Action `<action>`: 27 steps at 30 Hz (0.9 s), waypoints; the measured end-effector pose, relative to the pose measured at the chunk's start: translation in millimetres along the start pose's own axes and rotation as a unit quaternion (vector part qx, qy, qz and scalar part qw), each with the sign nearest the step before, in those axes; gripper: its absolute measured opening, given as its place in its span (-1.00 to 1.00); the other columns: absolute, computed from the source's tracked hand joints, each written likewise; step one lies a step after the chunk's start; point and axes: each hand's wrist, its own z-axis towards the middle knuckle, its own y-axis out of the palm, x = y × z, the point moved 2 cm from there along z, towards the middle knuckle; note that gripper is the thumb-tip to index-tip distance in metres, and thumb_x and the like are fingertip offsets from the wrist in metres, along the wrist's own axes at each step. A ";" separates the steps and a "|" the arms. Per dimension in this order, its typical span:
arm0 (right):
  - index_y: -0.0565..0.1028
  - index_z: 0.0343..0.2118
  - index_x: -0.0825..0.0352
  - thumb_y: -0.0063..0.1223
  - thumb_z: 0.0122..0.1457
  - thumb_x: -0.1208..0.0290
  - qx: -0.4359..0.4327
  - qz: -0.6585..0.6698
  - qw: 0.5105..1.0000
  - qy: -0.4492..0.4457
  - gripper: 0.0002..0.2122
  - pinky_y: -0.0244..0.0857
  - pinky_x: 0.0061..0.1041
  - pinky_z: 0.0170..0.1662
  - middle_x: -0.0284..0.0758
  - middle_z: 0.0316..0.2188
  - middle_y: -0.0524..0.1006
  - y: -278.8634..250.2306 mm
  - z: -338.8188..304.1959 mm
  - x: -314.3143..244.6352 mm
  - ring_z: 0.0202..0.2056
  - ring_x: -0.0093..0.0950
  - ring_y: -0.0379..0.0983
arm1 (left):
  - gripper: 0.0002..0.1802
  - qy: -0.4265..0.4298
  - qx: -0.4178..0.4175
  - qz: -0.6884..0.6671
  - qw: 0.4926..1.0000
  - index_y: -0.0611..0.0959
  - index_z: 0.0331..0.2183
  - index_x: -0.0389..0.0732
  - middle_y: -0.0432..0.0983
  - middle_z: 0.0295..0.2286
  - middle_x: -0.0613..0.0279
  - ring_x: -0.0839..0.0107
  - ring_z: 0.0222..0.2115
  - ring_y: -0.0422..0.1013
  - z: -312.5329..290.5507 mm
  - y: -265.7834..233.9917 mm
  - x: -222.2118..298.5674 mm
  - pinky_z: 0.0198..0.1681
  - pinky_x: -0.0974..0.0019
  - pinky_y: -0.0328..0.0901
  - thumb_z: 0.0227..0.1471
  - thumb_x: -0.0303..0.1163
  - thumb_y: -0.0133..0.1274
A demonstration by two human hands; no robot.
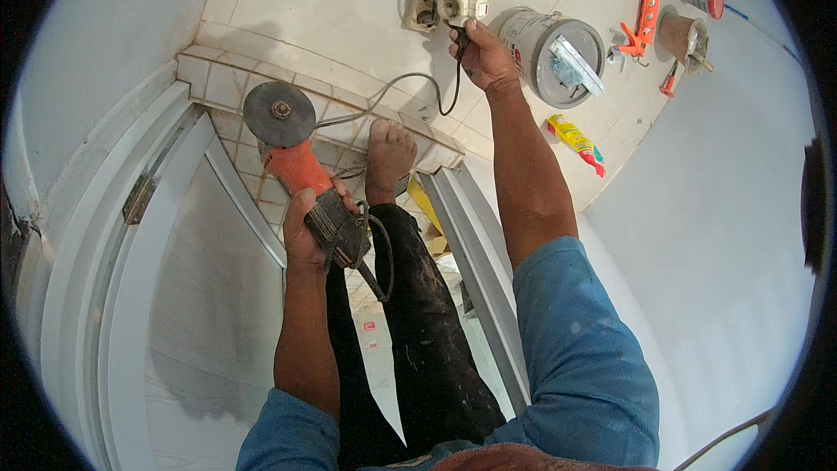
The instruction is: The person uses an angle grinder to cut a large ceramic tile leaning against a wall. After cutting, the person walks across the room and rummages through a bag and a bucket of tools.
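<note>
Gripping the orange-and-black angle grinder (305,173) in your left hand (305,231), you hold its dark cutting disc (280,113) over the tiled step (222,83). Your right hand (482,54), well apart from the left, pinches a white plug adapter (460,8) and the black end of a cord (420,75) just beside the socket strip (425,2) on the floor (305,0).

Your left fingers wrap the grinder's body, but you cannot check its switch from this view; were it on as power reached it, the disc could jerk in a one-handed hold. No guard shows around the rim at this angle, and your bare foot (390,160) stands near it, so a kick or slip could cut skin. The cord sweeps past the disc and your toes, where slack could get snagged or nicked. The lidded bucket (523,39) stands near your right hand; an elbow or wrist swinging that way could knock the pale strip (586,74) off its lid
</note>
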 end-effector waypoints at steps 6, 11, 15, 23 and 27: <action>0.55 0.04 0.31 0.17 0.41 0.33 0.037 -0.061 0.997 -0.030 -0.76 0.39 -0.36 -0.08 -0.38 -0.09 0.59 8.2 9.6 13.0 -0.04 -0.48 0.51 | -0.42 -0.011 -0.024 -0.005 1.000 0.45 0.04 -0.33 0.55 -0.26 0.02 0.22 -0.28 0.63 1.3 -4.0 2.8 -0.16 0.15 0.60 0.25 -0.04 0.14; 0.58 0.09 0.27 0.17 0.42 0.35 0.053 -0.125 0.990 -0.032 -0.75 0.38 -0.36 -0.04 -0.44 -0.07 0.58 11.7 10.9 14.9 0.00 -0.51 0.49 | -0.45 -0.012 0.007 -0.014 1.000 0.47 0.03 -0.32 0.56 -0.28 0.02 0.22 -0.30 0.64 1.0 -2.4 0.7 -0.17 0.15 0.60 0.27 -0.04 0.12; 0.57 0.15 0.23 0.20 0.41 0.31 0.068 -0.214 0.974 -0.030 -0.69 0.38 -0.39 -0.02 -0.45 -0.04 0.59 12.5 14.9 1.4 -0.01 -0.52 0.50 | -0.45 -0.012 0.006 -0.001 1.000 0.47 0.03 -0.31 0.57 -0.27 0.02 0.22 -0.30 0.65 0.7 -2.1 2.7 -0.21 0.16 0.61 0.28 -0.04 0.12; 0.59 0.18 0.21 0.24 0.37 0.27 0.084 -0.300 0.948 -0.058 -0.64 0.36 -0.45 -0.02 -0.44 -0.05 0.63 30.8 15.8 -6.6 -0.04 -0.55 0.51 | -0.46 -0.012 0.007 0.002 1.000 0.50 0.00 -0.30 0.59 -0.27 0.04 0.25 -0.33 0.67 2.5 -1.9 3.7 -0.28 0.19 0.63 0.27 -0.02 0.12; 0.59 0.19 0.22 0.26 0.37 0.25 0.074 -0.309 0.947 -0.055 -0.62 0.36 -0.44 -0.02 -0.43 -0.04 0.63 28.5 16.4 -5.4 -0.04 -0.55 0.50 | -0.45 0.001 0.004 0.013 1.000 0.51 0.00 -0.30 0.59 -0.28 0.03 0.26 -0.33 0.66 2.7 -4.1 2.9 -0.28 0.19 0.63 0.25 -0.01 0.14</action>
